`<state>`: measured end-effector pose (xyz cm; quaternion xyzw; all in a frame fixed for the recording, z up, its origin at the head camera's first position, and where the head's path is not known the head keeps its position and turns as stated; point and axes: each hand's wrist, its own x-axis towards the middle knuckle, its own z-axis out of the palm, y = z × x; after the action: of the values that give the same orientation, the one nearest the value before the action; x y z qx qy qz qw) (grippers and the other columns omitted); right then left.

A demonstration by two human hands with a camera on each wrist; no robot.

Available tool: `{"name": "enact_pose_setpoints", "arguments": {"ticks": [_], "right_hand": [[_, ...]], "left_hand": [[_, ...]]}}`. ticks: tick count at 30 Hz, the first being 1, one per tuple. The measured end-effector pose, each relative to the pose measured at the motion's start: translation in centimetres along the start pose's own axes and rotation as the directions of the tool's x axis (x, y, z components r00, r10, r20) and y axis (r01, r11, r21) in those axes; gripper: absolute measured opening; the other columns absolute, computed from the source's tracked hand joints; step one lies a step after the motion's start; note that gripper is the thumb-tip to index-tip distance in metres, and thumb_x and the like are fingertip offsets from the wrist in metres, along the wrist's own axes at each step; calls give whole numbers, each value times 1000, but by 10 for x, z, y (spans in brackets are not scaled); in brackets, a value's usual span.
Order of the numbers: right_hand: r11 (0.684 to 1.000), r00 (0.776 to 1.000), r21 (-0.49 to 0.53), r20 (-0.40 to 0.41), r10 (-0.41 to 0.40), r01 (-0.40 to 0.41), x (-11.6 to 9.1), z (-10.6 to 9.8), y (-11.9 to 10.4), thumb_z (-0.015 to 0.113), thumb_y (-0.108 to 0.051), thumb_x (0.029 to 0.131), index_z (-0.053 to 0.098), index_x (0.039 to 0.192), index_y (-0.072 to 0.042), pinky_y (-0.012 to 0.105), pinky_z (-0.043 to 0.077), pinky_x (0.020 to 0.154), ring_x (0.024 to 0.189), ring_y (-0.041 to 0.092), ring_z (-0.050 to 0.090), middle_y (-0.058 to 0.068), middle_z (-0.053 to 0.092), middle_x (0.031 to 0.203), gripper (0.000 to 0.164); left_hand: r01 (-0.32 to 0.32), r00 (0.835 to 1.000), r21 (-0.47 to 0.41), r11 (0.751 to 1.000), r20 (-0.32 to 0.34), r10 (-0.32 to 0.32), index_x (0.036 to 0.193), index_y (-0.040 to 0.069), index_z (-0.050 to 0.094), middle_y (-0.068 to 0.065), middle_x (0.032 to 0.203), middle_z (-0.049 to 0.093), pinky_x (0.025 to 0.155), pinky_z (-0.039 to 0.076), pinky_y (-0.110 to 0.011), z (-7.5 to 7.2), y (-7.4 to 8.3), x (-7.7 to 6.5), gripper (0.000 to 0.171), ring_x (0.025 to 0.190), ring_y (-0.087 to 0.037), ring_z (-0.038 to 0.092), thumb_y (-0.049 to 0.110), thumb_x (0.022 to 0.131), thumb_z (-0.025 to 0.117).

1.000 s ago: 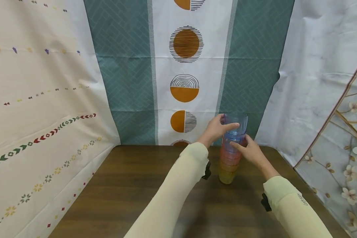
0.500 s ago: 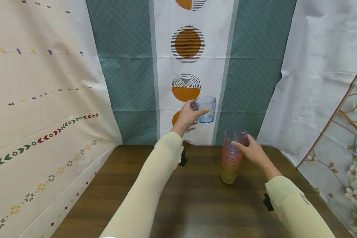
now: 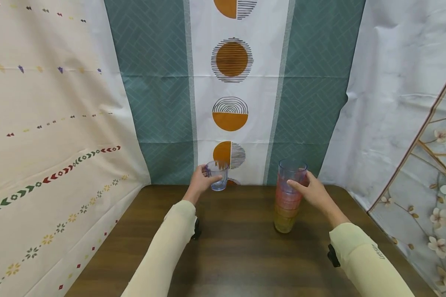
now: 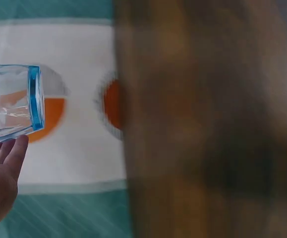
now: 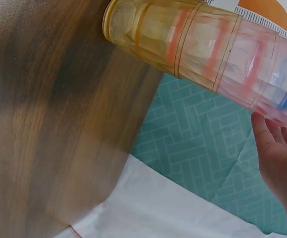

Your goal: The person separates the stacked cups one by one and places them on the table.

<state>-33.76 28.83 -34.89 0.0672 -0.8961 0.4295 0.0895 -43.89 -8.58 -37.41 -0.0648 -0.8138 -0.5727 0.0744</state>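
Observation:
In the head view my left hand (image 3: pixel 200 182) grips a clear, blue-tinted tumbler (image 3: pixel 219 181) by its side, upright near the table's far edge. The left wrist view shows this tumbler (image 4: pixel 36 99) at the left, with its thick blue base and my fingers (image 4: pixel 17 153) against its side. My right hand (image 3: pixel 314 194) grips the upper part of a tall stack of nested tumblers (image 3: pixel 288 202). Blue is at the top of the stack, pink and orange lie in the middle and yellow at the bottom. Whether the stack's base touches the table I cannot tell.
A dark brown wooden table (image 3: pixel 238 247) lies below both hands. Behind it hangs a teal and white cloth (image 3: pixel 160 123) with orange circles. A cream patterned cloth (image 3: pixel 59 103) borders the left, and a white floral cloth (image 3: pixel 405 123) the right.
My left hand has lifted the top blue tumbler off the stack, carried it left and lowered it towards the table. My right hand stays around the stack, nearly still.

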Motion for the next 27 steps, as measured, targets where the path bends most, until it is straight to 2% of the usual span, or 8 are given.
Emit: {"name": "enact_pose_setpoints", "arguments": {"ticks": [5, 11, 21, 27], "right_hand": [[1000, 1000, 5, -2, 0, 0, -1, 3, 1, 58, -55, 95, 20, 153, 5, 61, 36, 106, 131, 48, 42, 33, 42, 144, 92], [1000, 1000, 22, 2, 12, -12, 0, 6, 5, 58, -57, 94, 19, 155, 4, 61, 35, 106, 133, 48, 41, 32, 40, 146, 94], [1000, 1000, 16, -11, 6, -6, -2, 5, 5, 58, -56, 95, 19, 154, 4, 61, 35, 106, 132, 48, 42, 32, 41, 145, 93], [1000, 1000, 18, -17, 2, -2, 0, 3, 2, 59, -55, 95, 19, 154, 4, 61, 35, 106, 132, 47, 42, 32, 41, 145, 93]], "left_hand": [[43, 999, 47, 998, -24, -42, 147, 0, 34, -22, 144, 46, 107, 39, -51, -5, -44, -14, 89, 131, -38, 45, 31, 80, 84], [82, 997, 42, 996, -9, -82, 146, -2, 33, -23, 144, 44, 109, 37, -52, -6, -80, -30, 87, 135, -40, 41, 25, 81, 84], [125, 992, 22, 992, 34, -125, 144, -6, 29, -26, 143, 42, 109, 36, -54, 1, -107, -45, 86, 135, -44, 38, 17, 81, 84], [119, 992, 34, 992, 39, -121, 144, -4, 28, -26, 141, 43, 108, 37, -54, 6, -113, -43, 87, 131, -42, 44, 16, 81, 84]]}}
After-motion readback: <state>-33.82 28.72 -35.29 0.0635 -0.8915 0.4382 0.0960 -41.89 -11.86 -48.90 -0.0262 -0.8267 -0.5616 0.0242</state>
